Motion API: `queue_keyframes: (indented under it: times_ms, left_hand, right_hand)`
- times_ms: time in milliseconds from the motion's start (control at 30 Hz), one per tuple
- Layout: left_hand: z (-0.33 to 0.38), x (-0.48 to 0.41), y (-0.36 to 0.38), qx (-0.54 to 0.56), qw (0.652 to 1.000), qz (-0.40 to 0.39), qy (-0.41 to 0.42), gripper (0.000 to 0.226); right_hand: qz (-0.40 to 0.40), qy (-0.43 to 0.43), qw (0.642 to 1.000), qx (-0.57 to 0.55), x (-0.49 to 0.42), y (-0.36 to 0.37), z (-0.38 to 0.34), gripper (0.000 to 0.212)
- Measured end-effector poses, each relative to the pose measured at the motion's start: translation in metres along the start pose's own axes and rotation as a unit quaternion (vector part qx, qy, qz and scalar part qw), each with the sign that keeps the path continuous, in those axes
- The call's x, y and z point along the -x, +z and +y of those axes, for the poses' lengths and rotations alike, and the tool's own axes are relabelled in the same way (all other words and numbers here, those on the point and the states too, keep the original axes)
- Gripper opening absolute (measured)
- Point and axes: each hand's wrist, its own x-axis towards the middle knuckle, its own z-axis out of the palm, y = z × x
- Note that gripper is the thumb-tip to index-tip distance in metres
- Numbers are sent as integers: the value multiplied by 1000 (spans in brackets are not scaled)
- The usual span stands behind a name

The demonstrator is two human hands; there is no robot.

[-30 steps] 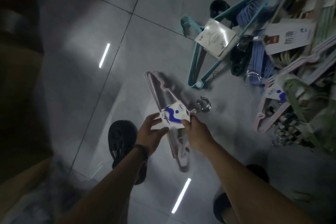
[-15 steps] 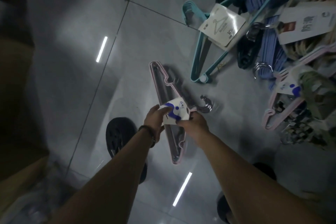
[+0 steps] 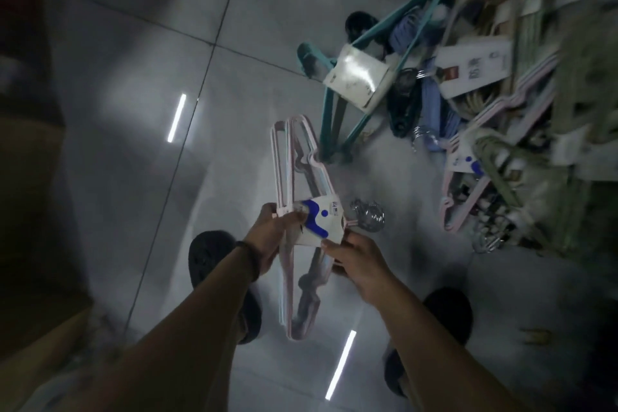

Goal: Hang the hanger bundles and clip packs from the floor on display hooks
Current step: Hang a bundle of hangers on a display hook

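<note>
A pink hanger bundle [image 3: 287, 157] with a white and blue paper label [image 3: 321, 221] and silver hooks [image 3: 368, 212] hangs above the grey floor in the middle of the view. My left hand [image 3: 272, 237] grips the bundle and the label's left side. The label's lower right corner is pinched by my right hand [image 3: 357, 264]. To the upper right on the floor lies a teal hanger bundle [image 3: 337, 124] with a white card [image 3: 357, 80]. A second pink bundle [image 3: 468, 184] lies further right.
A blurred heap of purple, black, beige and green hanger packs [image 3: 501, 77] fills the upper right floor. My two dark shoes [image 3: 210, 257] [image 3: 448, 311] stand on the tiles. A brown cardboard box [image 3: 30, 194] sits at the left edge.
The bundle has risen and swung more upright between my hands. The view has shifted, so the heap sits a little lower and is blurred.
</note>
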Motion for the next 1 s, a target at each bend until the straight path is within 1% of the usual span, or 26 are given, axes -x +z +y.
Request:
queue_keyframes:
  times_ms: [67, 133, 233, 300, 333, 400, 433, 500, 533, 600, 633, 667, 733, 767, 800, 867, 933, 1000]
  left_hand:
    - [9, 32, 17, -32, 999, 3, 31, 41]
    - [23, 71, 37, -49, 997, 5, 54, 43]
    - [50, 142, 68, -87, 993, -9, 76, 51]
    - [73, 198, 90, -93, 991, -26, 94, 56]
    - [84, 226, 102, -100, 989, -33, 108, 55]
    - [109, 289, 127, -116, 984, -56, 125, 54]
    - [123, 322, 140, -129, 980, -69, 137, 51]
    - [147, 394, 167, -150, 969, -95, 173, 48]
    - [161, 431, 182, -158, 961, -110, 200, 50]
    - [186, 504, 206, -198, 935, -140, 259, 60]
    - [198, 538, 216, -220, 918, -161, 289, 66]
    - [210, 570, 227, -233, 899, -185, 320, 71]
    - [232, 626, 246, -273, 856, -223, 379, 73]
    - [244, 649, 254, -295, 831, -235, 410, 70]
    - [254, 672, 264, -306, 807, -247, 440, 63]
    - [272, 716, 286, -322, 766, -260, 492, 44]
    - [283, 762, 311, -323, 743, -265, 523, 38]
    - [282, 801, 336, -338, 701, -302, 551, 36]
  right_hand:
    - [14, -27, 999, 37, 39, -14, -9, 22]
    - [33, -63, 990, 121, 87, -32, -29, 19]
    - [93, -78, 965, 233, 179, -67, -73, 40]
    - [165, -110, 934, 296, 251, -94, -108, 41]
    - [206, -140, 919, 304, 287, -107, -125, 36]
    - [259, -209, 904, 269, 357, -130, -158, 18]
    - [271, -241, 893, 265, 391, -140, -174, 23]
    - [267, -281, 874, 293, 462, -157, -205, 39]
    - [262, -291, 869, 302, 498, -166, -219, 40]
    - [269, -312, 859, 305, 569, -177, -239, 33]
    - [293, -318, 847, 308, 605, -180, -244, 29]
    - [337, -320, 827, 316, 638, -182, -247, 26]
    - [452, -340, 758, 326, 697, -184, -246, 28]
    - [496, -350, 727, 323, 725, -186, -244, 34]
    - [526, -354, 705, 317, 752, -187, -242, 40]
    - [566, -329, 686, 316, 800, -188, -233, 42]
    - [607, -287, 674, 308, 840, -189, -217, 41]
    - [647, -259, 668, 261, 875, -186, -192, 46]
